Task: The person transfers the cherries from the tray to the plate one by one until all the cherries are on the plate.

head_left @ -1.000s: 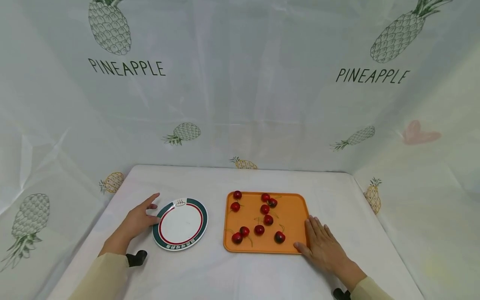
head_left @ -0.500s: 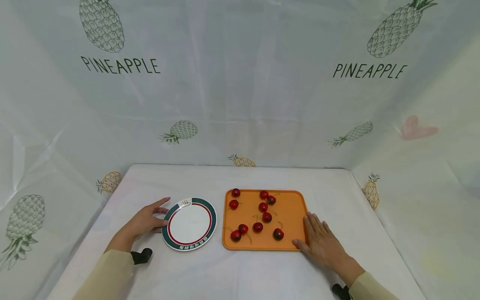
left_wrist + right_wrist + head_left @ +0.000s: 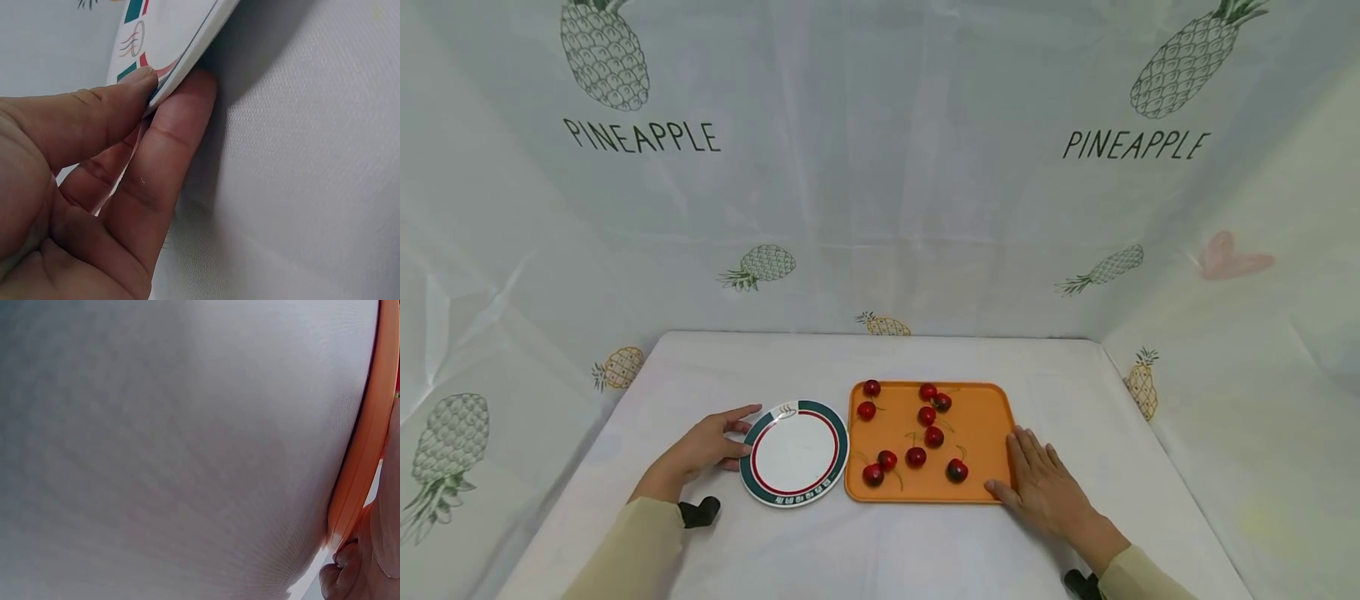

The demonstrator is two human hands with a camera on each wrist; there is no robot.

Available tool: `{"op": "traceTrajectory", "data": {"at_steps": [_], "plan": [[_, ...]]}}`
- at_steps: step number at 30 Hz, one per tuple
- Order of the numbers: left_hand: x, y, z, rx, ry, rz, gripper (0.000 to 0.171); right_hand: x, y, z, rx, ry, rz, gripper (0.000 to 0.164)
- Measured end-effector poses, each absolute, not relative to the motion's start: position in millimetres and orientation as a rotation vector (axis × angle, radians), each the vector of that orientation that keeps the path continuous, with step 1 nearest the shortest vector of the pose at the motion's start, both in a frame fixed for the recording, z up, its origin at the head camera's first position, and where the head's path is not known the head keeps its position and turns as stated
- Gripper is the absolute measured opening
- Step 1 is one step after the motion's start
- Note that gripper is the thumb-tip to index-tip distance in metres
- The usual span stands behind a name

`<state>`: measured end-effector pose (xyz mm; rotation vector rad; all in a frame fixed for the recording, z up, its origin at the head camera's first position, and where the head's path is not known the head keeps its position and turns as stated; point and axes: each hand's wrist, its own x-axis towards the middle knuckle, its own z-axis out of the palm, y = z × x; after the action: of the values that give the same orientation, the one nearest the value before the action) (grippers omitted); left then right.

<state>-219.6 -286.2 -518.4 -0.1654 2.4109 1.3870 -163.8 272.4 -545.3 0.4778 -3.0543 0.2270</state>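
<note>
My left hand pinches the left rim of a round white plate with a green and red border. In the left wrist view the thumb lies on top of the plate and fingers reach under it, the plate tilted in that view. The plate's right edge meets the left side of an orange rectangular tray. Several red cherries with stems are spread over the tray. My right hand rests against the tray's right side, fingers straight and thumb at its front right corner.
Tray and plate are on a table with a white cloth. A pineapple-print curtain rises behind the table and along both sides. Black straps with a small block sit at the wrists.
My left hand has moved the plate rightward, from a gap away up to the tray's left side. The right hand, the tray and the cherries have stayed put.
</note>
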Motion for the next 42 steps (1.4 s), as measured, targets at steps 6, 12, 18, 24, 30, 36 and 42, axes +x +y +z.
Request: {"op": "traceTrajectory", "data": {"at_steps": [6,12,18,24,30,36,42], "plan": [[-220.3,-286.6,-520.5,-0.208,2.372,1.416,0.070,-162.5,272.0,-544.5,0.477,-3.051,0.233,0.092],[-220.8,-287.5,-518.8,-0.209,2.321,1.451,0.067,-162.2,270.9,-543.7,0.468,-3.051,0.230,0.092],[-219.0,-289.1,-520.2,-0.209,2.280,1.493,0.069,-161.0,270.1,-541.9,0.469,-3.065,0.242,0.093],[-218.0,-289.0,-520.1,-0.217,2.280,1.506,0.068,-160.5,270.5,-542.0,0.480,-3.057,0.222,0.093],[-216.7,-285.4,-520.3,-0.237,2.304,1.480,0.066,-160.3,273.3,-541.2,0.492,-3.057,0.196,0.091],[-214.7,-284.3,-518.6,-0.252,2.319,1.455,0.065,-167.3,275.9,-534.8,0.599,-2.917,0.137,0.075],[-212.6,-289.5,-517.9,-0.271,2.341,1.426,0.066,-182.6,270.7,-525.8,0.805,-2.633,0.119,0.056]]}}
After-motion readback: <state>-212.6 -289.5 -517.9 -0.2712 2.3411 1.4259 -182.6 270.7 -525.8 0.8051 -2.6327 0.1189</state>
